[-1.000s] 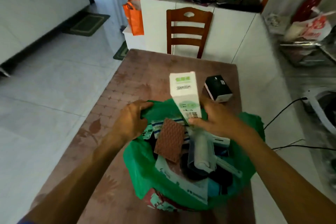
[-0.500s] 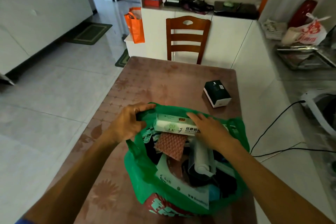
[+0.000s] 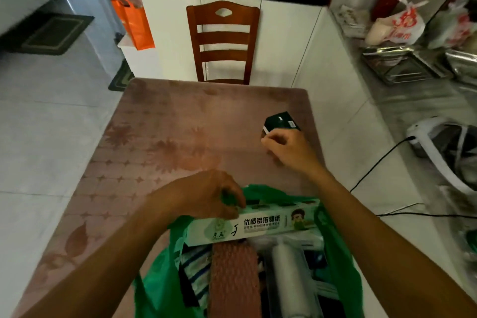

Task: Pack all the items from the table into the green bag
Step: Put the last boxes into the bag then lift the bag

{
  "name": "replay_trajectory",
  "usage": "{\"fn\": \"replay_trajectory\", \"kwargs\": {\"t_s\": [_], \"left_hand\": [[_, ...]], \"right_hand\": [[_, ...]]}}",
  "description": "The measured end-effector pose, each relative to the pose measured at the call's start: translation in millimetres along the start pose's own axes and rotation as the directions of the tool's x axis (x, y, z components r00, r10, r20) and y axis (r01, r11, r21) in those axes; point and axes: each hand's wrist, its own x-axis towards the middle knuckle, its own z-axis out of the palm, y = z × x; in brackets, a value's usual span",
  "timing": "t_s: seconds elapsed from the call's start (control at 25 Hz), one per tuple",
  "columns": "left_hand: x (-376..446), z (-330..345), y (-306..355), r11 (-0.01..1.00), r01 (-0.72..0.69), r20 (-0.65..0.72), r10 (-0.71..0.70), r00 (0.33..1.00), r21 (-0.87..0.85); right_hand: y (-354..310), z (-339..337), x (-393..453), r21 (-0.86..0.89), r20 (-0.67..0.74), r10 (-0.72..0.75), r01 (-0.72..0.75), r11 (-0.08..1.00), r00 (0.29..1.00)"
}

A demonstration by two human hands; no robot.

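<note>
The green bag (image 3: 338,261) stands at the near edge of the table (image 3: 180,137), stuffed with several items. A long white-and-green box (image 3: 258,224) lies across its far opening, above a brown textured pad (image 3: 233,276) and a white roll (image 3: 289,273). My left hand (image 3: 206,196) pinches the bag's far rim beside the long box. My right hand (image 3: 286,147) is stretched out to the table's right side, fingers curled against the near side of a small dark green box (image 3: 281,122) that rests on the table.
A wooden chair (image 3: 223,41) stands at the table's far end, before white cabinets. An orange bag (image 3: 134,20) hangs at the far left. A counter with plastic bags and metal trays runs along the right. Black cables (image 3: 374,162) trail over the floor to the right.
My right hand laid the long white-and-green box across the bag, let go of it and reached out to the small dark green box. My left hand stayed on the bag's rim.
</note>
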Motion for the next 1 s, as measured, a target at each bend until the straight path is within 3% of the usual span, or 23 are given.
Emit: {"fn": "replay_trajectory", "kwargs": {"t_s": [0.08,0.16,0.28,0.36,0.52,0.6,0.76,0.84,0.92,1.0], "left_hand": [[17.5,-2.6,-14.0,0.999,0.007,0.071,-0.01,0.997,0.032],[25.1,-1.3,-26.7,0.998,0.013,0.089,-0.018,0.996,0.056],[14.0,0.9,-37.5,0.998,0.06,0.071,-0.062,0.996,0.023],[11.0,2.8,-38.8,0.996,0.085,0.008,-0.085,0.996,0.011],[4.9,11.0,-31.8,0.992,0.126,-0.068,-0.127,0.99,-0.018],[-0.8,13.3,-28.1,0.989,0.146,-0.095,-0.148,0.985,-0.025],[-31.3,9.7,-5.5,0.991,0.135,-0.246,-0.133,0.96,-0.011],[-53.0,15.7,5.8,0.983,0.182,-0.385,-0.172,0.907,-0.012],[-73.2,27.7,16.5,0.924,0.382,-0.55,-0.339,0.764,-0.04],[-92.0,40.8,28.7,0.826,0.512,-0.572,-0.543,0.615,-0.234]], "right_hand": [[42.1,8.6,54.1,-0.15,-0.159,0.156,-0.18,0.972,0.975],[91.1,16.4,91.4,-0.268,-0.166,0.352,-0.386,0.883,0.921],[135.6,30.6,111.5,-0.311,-0.168,0.458,-0.488,0.816,0.873],[144.6,35.7,114.8,-0.156,-0.174,0.489,-0.514,0.844,0.855],[123.4,38.2,83.4,-0.045,-0.013,0.524,-0.524,0.85,0.851],[92.6,25.8,54.3,0.105,0.047,0.546,-0.547,0.83,0.837],[8.8,-24.4,-36.1,0.425,-0.016,0.372,-0.331,0.842,0.928],[-24.1,-51.6,-90.9,0.543,0.011,0.277,-0.239,0.805,0.961],[-42.8,-67.0,-139.4,0.601,0.114,0.217,-0.241,0.762,0.97],[-54.2,-70.1,-178.8,0.595,0.217,0.194,-0.287,0.751,0.957]]}}
